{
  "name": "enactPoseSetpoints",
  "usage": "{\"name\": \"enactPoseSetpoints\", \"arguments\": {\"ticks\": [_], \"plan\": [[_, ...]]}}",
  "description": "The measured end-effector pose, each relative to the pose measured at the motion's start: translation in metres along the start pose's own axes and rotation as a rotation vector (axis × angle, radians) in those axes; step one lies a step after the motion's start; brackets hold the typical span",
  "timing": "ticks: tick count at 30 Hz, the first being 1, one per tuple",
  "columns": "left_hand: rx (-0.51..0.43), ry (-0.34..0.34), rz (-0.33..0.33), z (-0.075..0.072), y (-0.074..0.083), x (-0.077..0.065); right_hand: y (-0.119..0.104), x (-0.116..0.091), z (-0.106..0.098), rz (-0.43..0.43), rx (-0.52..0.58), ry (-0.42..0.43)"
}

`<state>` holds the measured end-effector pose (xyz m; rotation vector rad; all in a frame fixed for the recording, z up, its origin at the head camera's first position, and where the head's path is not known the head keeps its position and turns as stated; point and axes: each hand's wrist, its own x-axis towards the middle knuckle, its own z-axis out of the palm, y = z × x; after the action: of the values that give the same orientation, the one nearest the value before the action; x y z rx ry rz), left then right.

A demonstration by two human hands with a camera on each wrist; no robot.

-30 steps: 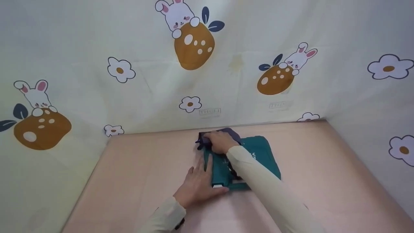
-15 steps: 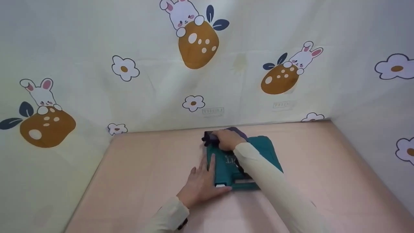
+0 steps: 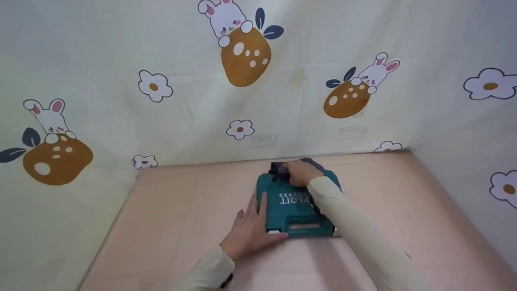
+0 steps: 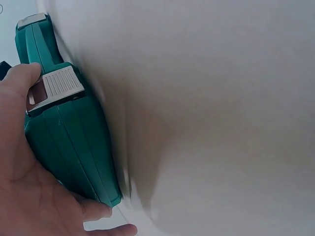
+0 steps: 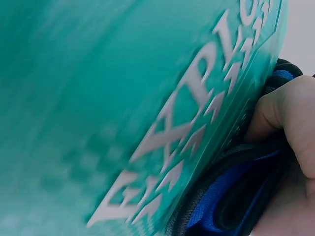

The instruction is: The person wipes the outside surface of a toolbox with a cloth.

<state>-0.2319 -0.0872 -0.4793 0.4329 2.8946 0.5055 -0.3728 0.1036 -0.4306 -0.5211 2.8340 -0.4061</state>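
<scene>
A teal plastic carrying case (image 3: 282,214) with white lettering lies flat near the back of the surface, its handle (image 3: 309,232) towards the person. My left hand (image 3: 249,231) rests with straight fingers along the case's left side. Its thumb lies at the front corner, beside a pale latch (image 4: 61,83) in the left wrist view. Bunched in my right hand (image 3: 302,173) is a dark cloth (image 3: 277,169), gripped against the far part of the case's top. In the right wrist view, the cloth (image 5: 211,201) shows black edging and a blue inside. My right sleeve hides the case's right part.
A pale pink covered surface (image 3: 190,214) spreads around the case. Behind it and at both sides hang cream fabric walls (image 3: 190,117) printed with rabbits, fruit and flowers. The back wall stands close behind the case.
My right hand has slid to the right across the case's top with the dark cloth, uncovering more of the lettering and the handle. The left hand has stayed in place against the case.
</scene>
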Motion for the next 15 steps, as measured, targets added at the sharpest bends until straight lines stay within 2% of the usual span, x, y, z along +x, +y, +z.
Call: {"name": "enactPoseSetpoints", "arguments": {"ticks": [5, 15], "plan": [[0.012, 0.014, 0.001, 0.0, 0.0, 0.0, 0.012, -0.006, -0.005, -0.012, -0.029, 0.013], [-0.001, 0.015, -0.008, 0.001, 0.001, 0.0, 0.036, -0.013, -0.011, 0.045, -0.005, 0.001]]}}
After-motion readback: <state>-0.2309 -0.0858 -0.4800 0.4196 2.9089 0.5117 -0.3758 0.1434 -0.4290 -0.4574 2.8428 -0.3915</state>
